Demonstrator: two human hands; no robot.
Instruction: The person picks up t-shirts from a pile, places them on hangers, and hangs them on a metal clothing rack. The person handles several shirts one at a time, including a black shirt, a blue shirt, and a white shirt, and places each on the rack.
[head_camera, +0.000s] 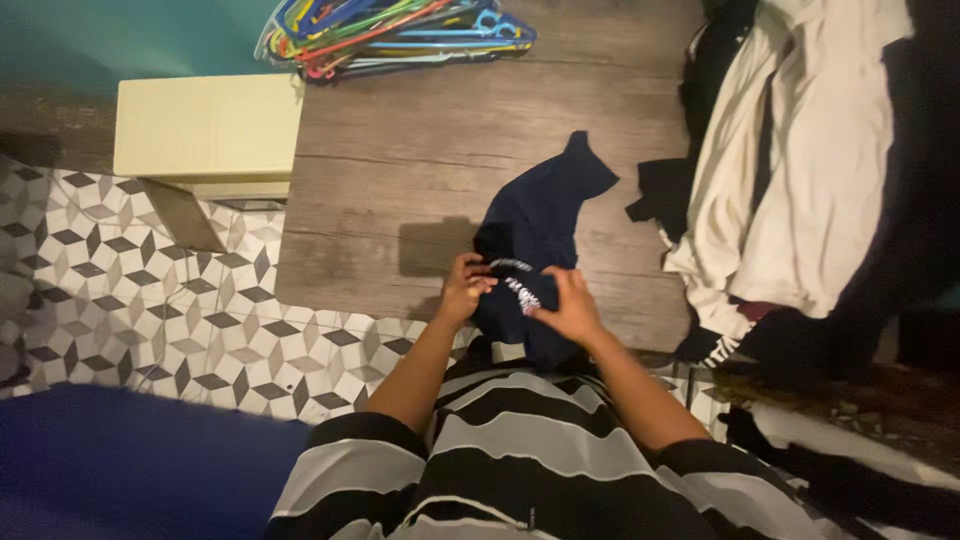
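Garment (535, 225) dark blue, at near edge of wooden table (400, 180) | left hand (466, 287) and right hand (570, 305) both pinch its near part | step: folding, seemingly | next: needs smoothing flat | clothes pile (800, 170) right; hangers (390, 35) far.

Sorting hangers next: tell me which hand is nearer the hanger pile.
Left. The left hand grips the navy garment on the side below the hangers; the right hand sits farther right, also far off.
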